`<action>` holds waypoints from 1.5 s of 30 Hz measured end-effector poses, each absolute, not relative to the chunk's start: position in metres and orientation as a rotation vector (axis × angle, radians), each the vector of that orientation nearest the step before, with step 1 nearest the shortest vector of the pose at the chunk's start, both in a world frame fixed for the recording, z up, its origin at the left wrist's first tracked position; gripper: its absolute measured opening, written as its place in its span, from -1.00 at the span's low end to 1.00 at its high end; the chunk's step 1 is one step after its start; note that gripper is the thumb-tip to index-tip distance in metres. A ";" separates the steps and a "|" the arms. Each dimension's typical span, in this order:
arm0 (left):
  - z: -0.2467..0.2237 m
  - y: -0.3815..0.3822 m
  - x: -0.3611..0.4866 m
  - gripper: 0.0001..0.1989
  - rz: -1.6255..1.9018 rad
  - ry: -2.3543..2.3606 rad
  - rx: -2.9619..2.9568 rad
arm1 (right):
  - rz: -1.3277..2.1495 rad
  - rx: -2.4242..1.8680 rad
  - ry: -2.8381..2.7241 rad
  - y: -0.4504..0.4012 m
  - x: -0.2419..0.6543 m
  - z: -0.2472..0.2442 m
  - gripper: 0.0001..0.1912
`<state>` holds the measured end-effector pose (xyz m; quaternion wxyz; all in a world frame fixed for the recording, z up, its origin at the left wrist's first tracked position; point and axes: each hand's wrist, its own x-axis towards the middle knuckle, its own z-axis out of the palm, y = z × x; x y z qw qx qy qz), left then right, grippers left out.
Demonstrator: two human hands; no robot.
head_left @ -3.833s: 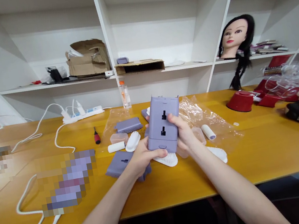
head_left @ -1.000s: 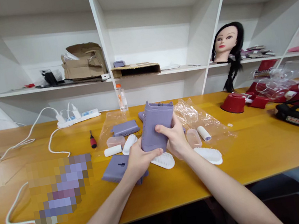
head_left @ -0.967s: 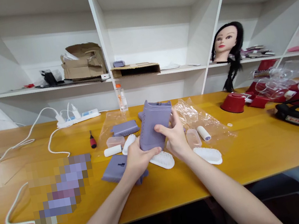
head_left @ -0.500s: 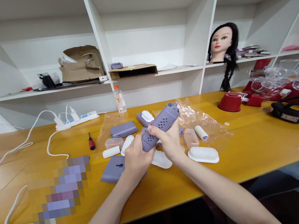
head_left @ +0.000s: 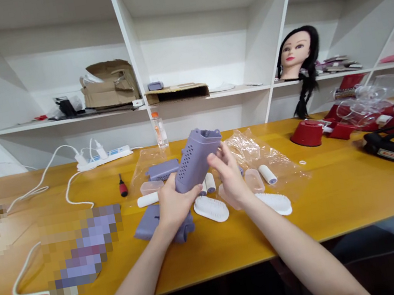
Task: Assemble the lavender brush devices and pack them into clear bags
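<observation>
My left hand (head_left: 174,206) grips the lower end of a lavender plastic housing (head_left: 196,160), a long box with rows of small holes, held tilted and upright above the table. My right hand (head_left: 228,171) stands open beside the housing's right side, its fingertips close to it. Below my hands lie a white oval bristle brush (head_left: 211,209) and a second one (head_left: 277,203). A lavender plastic casing (head_left: 147,230) sits under my left hand, partly hidden by it. A short white roller (head_left: 209,182) stands just behind the housing.
The yellow table (head_left: 343,198) also holds a transparent plastic bag (head_left: 254,150), translucent small boxes (head_left: 254,180), white rollers (head_left: 148,199), a screwdriver (head_left: 123,186), a white power strip (head_left: 104,158) with cables, red parts, and a black tool (head_left: 388,153). White shelves stand behind.
The housing has swung from lying nearly level to standing upright in my left hand. My right hand has come off it and opened. The view has shifted slightly.
</observation>
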<state>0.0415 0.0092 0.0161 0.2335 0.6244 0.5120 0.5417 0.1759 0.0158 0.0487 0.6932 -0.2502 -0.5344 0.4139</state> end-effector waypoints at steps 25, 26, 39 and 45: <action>0.035 0.021 0.009 -0.60 1.127 0.640 0.652 | 0.946 -0.843 -1.195 0.007 0.204 0.044 -0.81; 0.034 0.020 0.010 -0.61 1.072 0.638 0.695 | 0.989 -0.843 -1.196 0.006 0.204 0.041 -0.79; 0.018 0.001 0.037 -0.50 0.808 0.734 1.268 | 1.473 -0.599 -0.983 0.011 0.197 0.020 -0.63; 0.019 -0.001 0.035 -0.48 0.798 0.724 1.286 | 1.512 -0.613 -1.058 0.009 0.197 0.022 -0.58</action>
